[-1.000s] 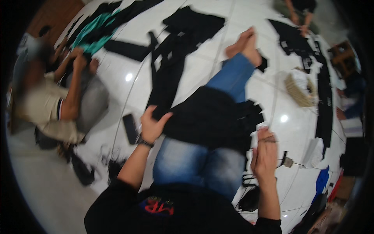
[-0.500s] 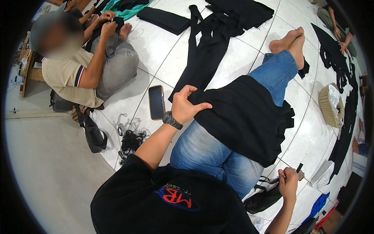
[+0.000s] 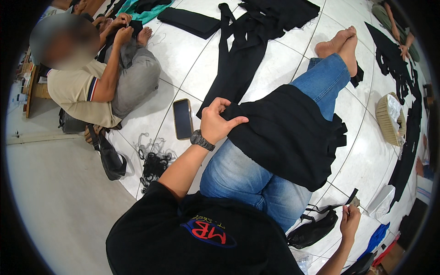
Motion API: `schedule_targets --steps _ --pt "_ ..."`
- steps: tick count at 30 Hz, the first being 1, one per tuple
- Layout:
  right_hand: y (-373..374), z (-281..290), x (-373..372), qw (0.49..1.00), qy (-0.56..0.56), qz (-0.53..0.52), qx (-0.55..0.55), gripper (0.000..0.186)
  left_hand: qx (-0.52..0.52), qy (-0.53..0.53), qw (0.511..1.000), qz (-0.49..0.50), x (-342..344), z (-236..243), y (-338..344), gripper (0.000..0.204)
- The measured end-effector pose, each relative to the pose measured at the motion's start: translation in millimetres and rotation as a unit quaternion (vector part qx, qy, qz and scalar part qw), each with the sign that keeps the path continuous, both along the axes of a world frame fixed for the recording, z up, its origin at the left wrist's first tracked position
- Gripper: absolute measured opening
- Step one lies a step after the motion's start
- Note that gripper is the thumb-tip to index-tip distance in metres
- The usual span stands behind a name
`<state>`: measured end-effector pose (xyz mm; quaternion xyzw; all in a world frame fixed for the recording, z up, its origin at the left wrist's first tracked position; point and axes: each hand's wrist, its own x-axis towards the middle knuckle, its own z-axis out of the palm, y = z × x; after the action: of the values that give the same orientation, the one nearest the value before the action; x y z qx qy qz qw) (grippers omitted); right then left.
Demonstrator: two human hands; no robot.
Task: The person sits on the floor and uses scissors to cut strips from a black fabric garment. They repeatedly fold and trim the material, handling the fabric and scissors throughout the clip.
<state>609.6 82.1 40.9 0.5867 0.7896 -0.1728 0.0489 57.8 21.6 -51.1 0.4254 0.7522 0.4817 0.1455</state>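
Note:
A piece of black cloth (image 3: pixel 288 133) lies spread over my jeans (image 3: pixel 236 172), its right edge cut into strips. My left hand (image 3: pixel 217 121) grips the cloth's upper left corner, fingers curled at the edge and thumb stretched across the top. Off to the lower right, my right hand (image 3: pixel 350 222) is raised over the floor beside a black bag (image 3: pixel 313 230) with straps. Its fingers are drawn together; anything between them is too small to make out. Just above its fingertips a small beige thing (image 3: pixel 355 201) shows.
A phone (image 3: pixel 183 119) and a tangle of black scraps (image 3: pixel 156 166) lie left of my legs. More black cloth (image 3: pixel 240 68) spreads ahead. A beige basket (image 3: pixel 387 120) stands right. A seated co-worker (image 3: pixel 82 87) handles dark cloth at upper left; another person's hand (image 3: pixel 403 51) shows at upper right.
My right hand has moved a little to the right, away from the black bag. My left hand keeps its place on the cloth.

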Motion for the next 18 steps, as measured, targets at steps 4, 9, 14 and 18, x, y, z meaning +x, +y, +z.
schedule_targets --steps 4,9,14,18 --pt "-16 -6 -24 0.950 0.168 -0.099 -0.243 0.045 -0.026 0.036 0.998 0.033 2 12 0 0.055" --pt "-23 15 -139 0.628 0.755 -0.164 -0.096 0.039 -0.173 0.013 0.984 0.026 -4 19 -22 0.054" --pt "15 25 -177 0.974 0.040 0.191 0.114 0.013 -0.073 0.008 0.996 0.058 -7 13 -26 0.045" --pt "12 10 -149 0.971 0.100 0.216 -0.007 0.025 -0.072 -0.004 0.995 0.075 -3 29 -13 0.041"
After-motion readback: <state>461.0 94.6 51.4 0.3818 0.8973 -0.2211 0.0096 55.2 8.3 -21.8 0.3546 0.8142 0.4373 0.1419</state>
